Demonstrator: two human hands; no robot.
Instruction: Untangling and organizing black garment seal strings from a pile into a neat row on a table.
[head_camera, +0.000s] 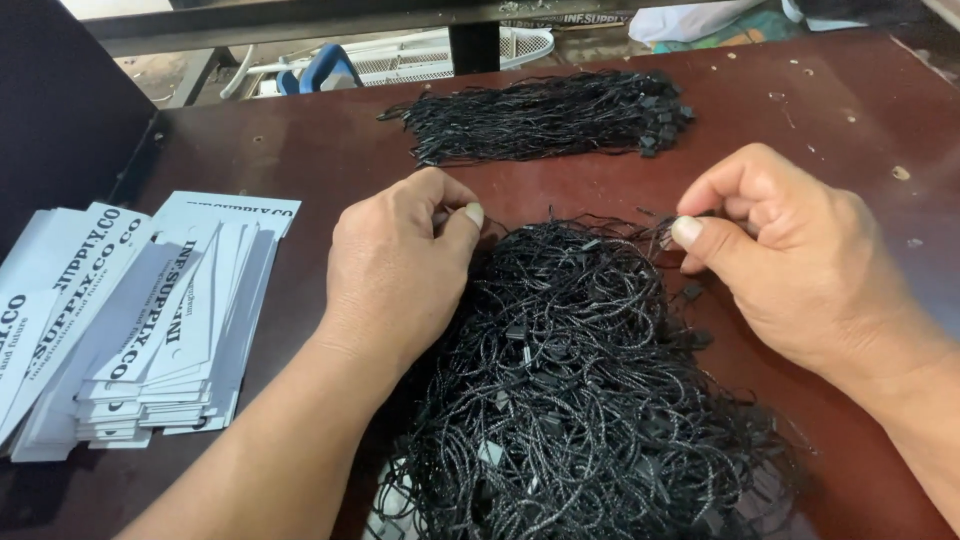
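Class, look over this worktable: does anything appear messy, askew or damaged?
Yes. The near cord pile is a loose tangle, unlike the neat bundle behind it. The tags lie fanned unevenly, and the tabletop shows pale chips and specks.

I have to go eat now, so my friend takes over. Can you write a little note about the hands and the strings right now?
Left hand: thumb and fingers pinched at the top edge of the loose heap of black string loops, resting on it.
Right hand: pinching a strand at the heap's upper right edge.
Neat bundle of black strings lies farther back on the dark red table.
White printed card tags sit stacked to the left, untouched.
Done: one bundle laid straight. Left: the big tangled heap.
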